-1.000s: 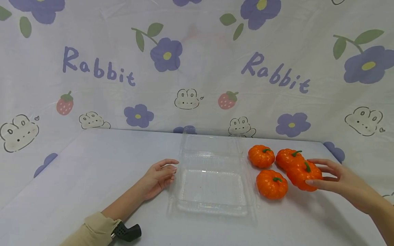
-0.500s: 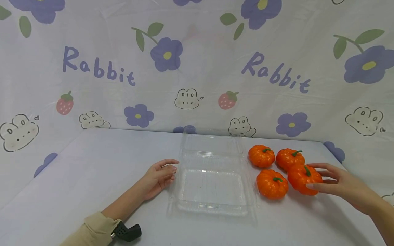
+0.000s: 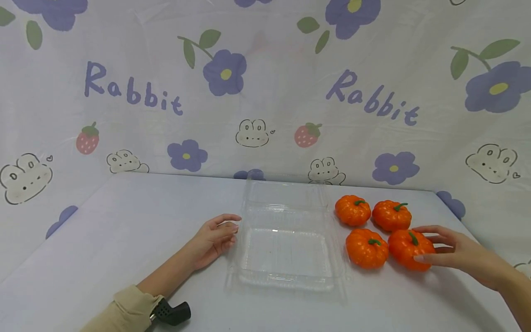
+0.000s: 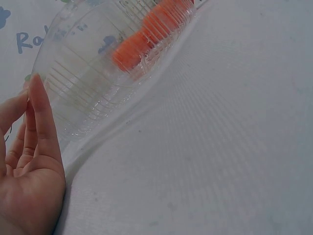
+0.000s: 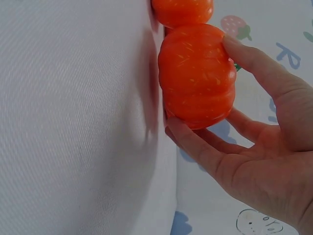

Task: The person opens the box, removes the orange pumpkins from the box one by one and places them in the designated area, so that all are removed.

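Observation:
Thumb and fingers of my right hand (image 3: 464, 256) grip the sides of an orange toy pumpkin (image 3: 408, 251) with a green stem. That pumpkin is down at table level, the front right one of a cluster. Close by are a front left pumpkin (image 3: 367, 249), a back left one (image 3: 352, 210) and a back right one (image 3: 392, 215). A clear plastic clamshell container (image 3: 286, 251) lies opened out in the middle, its lid toward the back. At its left edge, my left hand (image 3: 213, 242) pinches the rim between thumb and index finger, as the left wrist view (image 4: 34, 161) suggests.
The white tabletop (image 3: 124, 240) carries all of this. A patterned cloth (image 3: 265, 92) hangs behind the table's back edge. A black device (image 3: 173, 313) sits at the left sleeve's cuff.
My right hand has lowered the pumpkin toward the front, from overlapping the back right one in view down to table level. The left hand and the container have stayed put.

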A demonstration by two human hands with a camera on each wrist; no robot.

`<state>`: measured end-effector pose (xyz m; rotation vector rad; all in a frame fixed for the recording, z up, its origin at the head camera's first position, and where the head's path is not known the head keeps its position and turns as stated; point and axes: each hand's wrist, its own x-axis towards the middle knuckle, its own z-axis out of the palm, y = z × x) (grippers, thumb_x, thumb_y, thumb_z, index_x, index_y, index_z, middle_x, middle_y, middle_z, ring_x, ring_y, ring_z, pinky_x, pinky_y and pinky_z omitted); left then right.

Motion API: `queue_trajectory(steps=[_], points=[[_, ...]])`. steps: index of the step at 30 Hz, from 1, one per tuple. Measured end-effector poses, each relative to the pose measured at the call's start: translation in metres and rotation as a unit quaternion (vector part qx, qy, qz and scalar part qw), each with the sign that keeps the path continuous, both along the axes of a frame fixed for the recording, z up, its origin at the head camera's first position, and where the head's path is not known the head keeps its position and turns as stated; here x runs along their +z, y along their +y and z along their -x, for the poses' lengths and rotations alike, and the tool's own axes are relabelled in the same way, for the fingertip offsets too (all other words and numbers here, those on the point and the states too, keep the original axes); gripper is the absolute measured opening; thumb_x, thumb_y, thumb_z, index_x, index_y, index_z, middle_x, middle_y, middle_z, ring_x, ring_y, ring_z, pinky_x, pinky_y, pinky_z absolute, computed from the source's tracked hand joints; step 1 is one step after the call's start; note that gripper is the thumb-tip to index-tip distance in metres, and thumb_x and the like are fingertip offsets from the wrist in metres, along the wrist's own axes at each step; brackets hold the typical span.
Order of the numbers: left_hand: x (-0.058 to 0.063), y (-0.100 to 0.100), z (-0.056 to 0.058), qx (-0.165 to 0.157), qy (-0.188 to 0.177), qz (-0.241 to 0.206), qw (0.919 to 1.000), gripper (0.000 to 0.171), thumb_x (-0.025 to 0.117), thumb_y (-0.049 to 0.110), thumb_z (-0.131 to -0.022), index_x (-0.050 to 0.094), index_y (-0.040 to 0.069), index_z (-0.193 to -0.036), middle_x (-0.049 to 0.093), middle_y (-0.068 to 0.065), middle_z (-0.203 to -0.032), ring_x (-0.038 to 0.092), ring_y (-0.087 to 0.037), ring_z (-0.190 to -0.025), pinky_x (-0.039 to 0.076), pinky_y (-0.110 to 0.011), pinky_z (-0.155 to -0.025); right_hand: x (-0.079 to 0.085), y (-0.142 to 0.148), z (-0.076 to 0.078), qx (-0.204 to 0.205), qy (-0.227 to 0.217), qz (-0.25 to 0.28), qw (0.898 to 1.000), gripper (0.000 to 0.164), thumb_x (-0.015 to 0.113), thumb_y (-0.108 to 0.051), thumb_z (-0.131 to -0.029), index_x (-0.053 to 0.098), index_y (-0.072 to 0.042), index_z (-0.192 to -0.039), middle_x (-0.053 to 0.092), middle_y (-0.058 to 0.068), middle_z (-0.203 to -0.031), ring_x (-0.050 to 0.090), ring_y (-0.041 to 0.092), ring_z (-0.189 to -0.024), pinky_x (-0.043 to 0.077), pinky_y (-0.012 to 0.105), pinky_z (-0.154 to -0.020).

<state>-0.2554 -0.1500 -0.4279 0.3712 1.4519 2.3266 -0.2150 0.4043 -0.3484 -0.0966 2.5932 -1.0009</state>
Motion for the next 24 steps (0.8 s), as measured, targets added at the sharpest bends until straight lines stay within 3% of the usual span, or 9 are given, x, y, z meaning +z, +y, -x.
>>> queue_trajectory(steps=[10,24], points=[[-0.002,0.000,0.002,0.000,-0.001,-0.002,1.0000,0.027,0.050,-0.006,-0.106,0.063,0.013,-0.119,0.066,0.003,-0.091,0.066,-0.007,-0.074,0.058,-0.015,-0.070,-0.006,0.005,0.001,0.016,0.004,0.012,1.000,0.075,0.068,-0.031,-0.102,0.033,0.008,-0.155,0.037,0.044,-0.152,0.061,0.042,-0.123,0.057,0.059,-0.095],[-0.001,0.000,0.002,-0.003,-0.002,-0.001,1.0000,0.027,0.050,-0.006,-0.106,0.063,0.013,-0.120,0.066,0.002,-0.091,0.065,-0.007,-0.074,0.058,-0.015,-0.070,-0.011,0.009,0.003,0.021,-0.004,0.026,0.999,0.074,0.070,-0.027,-0.101,0.032,0.009,-0.153,0.034,0.045,-0.152,0.059,0.044,-0.125,0.057,0.059,-0.097]])
